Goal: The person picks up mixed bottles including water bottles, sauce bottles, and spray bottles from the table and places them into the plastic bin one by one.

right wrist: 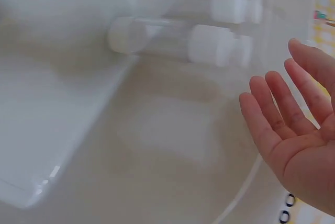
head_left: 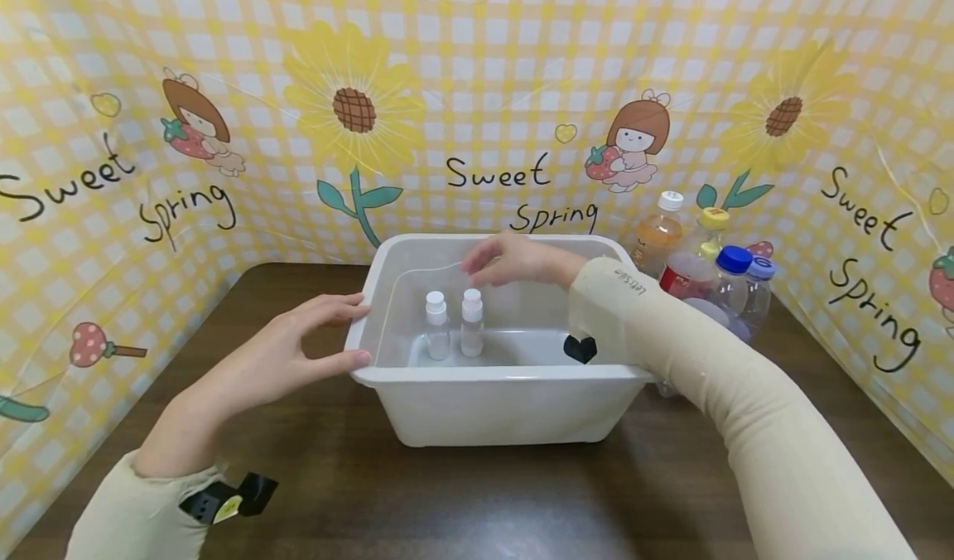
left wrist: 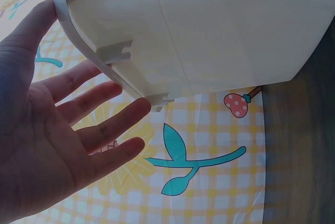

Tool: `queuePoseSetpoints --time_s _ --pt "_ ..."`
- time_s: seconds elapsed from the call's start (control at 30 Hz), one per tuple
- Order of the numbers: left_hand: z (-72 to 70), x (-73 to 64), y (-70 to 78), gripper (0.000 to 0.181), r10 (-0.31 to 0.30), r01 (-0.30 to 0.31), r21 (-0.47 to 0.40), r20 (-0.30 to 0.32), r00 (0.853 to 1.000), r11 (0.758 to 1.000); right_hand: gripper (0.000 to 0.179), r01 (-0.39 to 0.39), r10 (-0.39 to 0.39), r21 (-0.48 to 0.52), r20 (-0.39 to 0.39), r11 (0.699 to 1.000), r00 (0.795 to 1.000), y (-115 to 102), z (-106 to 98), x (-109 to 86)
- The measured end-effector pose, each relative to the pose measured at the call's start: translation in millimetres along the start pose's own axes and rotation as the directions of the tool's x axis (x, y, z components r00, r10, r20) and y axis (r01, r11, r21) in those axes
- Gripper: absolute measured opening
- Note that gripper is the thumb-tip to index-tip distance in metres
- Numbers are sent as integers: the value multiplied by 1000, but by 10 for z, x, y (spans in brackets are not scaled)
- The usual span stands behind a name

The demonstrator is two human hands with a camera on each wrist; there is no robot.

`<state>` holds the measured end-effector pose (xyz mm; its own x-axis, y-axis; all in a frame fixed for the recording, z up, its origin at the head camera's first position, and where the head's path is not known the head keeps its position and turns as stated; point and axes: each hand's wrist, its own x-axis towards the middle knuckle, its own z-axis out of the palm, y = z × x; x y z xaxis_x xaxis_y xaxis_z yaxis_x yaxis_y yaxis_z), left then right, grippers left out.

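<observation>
A white plastic tub (head_left: 507,411) stands on the table. Inside it, toward the left, two small clear bottles with white caps stand upright side by side: a left bottle (head_left: 437,332) and a right bottle (head_left: 472,328). My left hand (head_left: 286,353) touches the tub's left rim, thumb near the front corner and fingers spread, as the left wrist view also shows. My right hand (head_left: 514,260) hovers over the tub, above and right of the bottles. In the right wrist view its fingers (right wrist: 282,103) are loosely bent, hold nothing and stay apart from the bottle caps.
Several drink bottles stand right of the tub, among them one with orange liquid (head_left: 659,233) and one with a blue cap (head_left: 734,262). Behind them hangs a yellow checked cloth (head_left: 477,88). Dark wooden table (head_left: 313,477) surrounds the tub.
</observation>
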<state>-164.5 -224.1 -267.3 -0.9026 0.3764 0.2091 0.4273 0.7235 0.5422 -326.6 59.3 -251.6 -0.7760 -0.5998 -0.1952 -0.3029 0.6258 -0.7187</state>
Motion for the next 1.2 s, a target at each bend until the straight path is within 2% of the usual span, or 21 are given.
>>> queuePoseSetpoints --time_s 0.13,0.33,0.6,0.87,1.1,1.2 --pt "1 -6 -1 58 3 -3 3 2 1000 1000 34 42 -41 37 -37 998 998 -86 -130 -99" --pt "0 -7 -3 59 6 -6 3 -3 1000 1000 30 122 -102 130 -151 984 983 -239 -363 -294" --pt "-8 -5 -3 59 9 -9 5 -7 1000 1000 27 158 -125 110 -259 981 958 -388 -593 -677" --pt "-14 -1 5 59 15 -14 16 -7 1000 1000 31 132 -95 91 -329 987 940 -288 -683 -1019" --pt "-8 3 -1 60 6 -5 12 -6 1000 1000 28 187 -136 89 -408 978 903 -100 -737 -1349" --pt "-4 5 0 60 5 -5 18 -7 1000 1000 25 194 -123 116 -449 974 885 -26 -756 -1507"
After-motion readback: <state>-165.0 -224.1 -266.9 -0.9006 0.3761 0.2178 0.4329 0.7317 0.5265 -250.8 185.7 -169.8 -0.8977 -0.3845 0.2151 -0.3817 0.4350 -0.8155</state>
